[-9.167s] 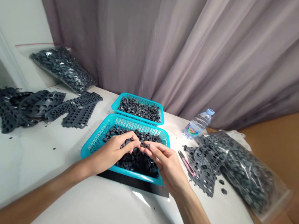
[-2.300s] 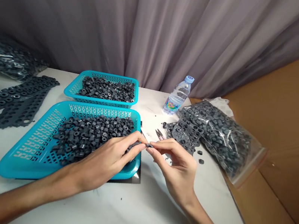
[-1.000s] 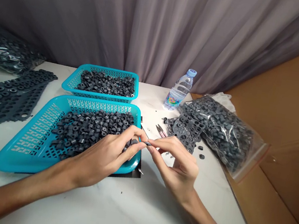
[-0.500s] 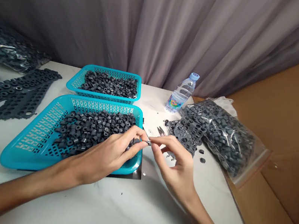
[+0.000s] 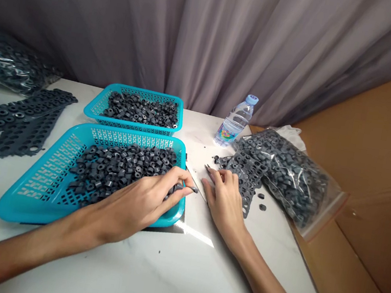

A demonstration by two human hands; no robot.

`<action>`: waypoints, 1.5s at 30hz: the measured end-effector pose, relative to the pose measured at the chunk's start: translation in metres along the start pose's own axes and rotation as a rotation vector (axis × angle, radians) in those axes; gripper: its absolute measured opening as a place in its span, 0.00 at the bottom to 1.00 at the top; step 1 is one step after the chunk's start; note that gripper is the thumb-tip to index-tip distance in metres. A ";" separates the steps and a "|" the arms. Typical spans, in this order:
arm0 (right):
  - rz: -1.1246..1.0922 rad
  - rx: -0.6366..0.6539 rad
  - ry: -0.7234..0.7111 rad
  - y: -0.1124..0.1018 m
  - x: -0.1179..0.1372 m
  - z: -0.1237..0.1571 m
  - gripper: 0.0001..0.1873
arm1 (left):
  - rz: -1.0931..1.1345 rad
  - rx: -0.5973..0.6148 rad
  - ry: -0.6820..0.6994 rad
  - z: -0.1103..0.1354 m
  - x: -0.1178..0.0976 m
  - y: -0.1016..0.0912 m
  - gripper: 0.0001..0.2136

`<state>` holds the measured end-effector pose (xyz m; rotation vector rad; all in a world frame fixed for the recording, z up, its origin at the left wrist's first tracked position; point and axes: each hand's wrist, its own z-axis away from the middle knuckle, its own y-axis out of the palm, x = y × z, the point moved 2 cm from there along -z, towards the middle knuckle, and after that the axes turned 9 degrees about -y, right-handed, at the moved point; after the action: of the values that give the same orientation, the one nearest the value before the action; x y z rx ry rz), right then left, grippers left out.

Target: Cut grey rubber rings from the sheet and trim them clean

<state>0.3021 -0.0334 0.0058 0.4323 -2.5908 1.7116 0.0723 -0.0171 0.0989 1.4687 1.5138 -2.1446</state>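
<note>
My left hand (image 5: 150,196) reaches over the right side of the nearer blue basket (image 5: 37,186), thumb and forefinger pinching a small dark rubber piece (image 5: 194,190). Several dark grey rubber rings (image 5: 106,167) lie heaped in that basket. To the right, my right hand (image 5: 226,201) rests low on the table, its thumb apart from the fingers. Beneath its fingertips lies a pointed metal cutting tool (image 5: 207,167); only the tips show, and the rest is hidden. A perforated dark rubber sheet (image 5: 250,172) lies just beyond this hand.
Behind stands another blue basket (image 5: 92,109) of rings. A water bottle (image 5: 235,120) and a clear bag of dark pieces (image 5: 294,177) are at the right, beside cardboard (image 5: 383,156). Perforated rubber strips (image 5: 23,129) and another filled bag (image 5: 8,60) occupy the left.
My right hand has left the small piece at my left fingertips and moved down onto the metal cutting tool. My left hand stays nearly in place, still pinching the piece.
</note>
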 end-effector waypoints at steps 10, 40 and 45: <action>-0.008 -0.044 0.020 0.000 -0.017 -0.005 0.15 | -0.020 -0.015 0.038 0.000 0.003 0.003 0.06; -0.745 -0.021 -0.337 -0.041 0.019 0.006 0.24 | 0.077 0.069 -0.256 -0.007 0.013 -0.003 0.12; -0.701 -0.004 -0.332 -0.040 0.018 0.006 0.24 | 0.074 0.068 -0.246 -0.009 0.011 -0.004 0.12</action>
<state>0.2951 -0.0574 0.0421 1.5123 -2.1821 1.4577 0.0700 -0.0044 0.0932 1.2052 1.2939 -2.2551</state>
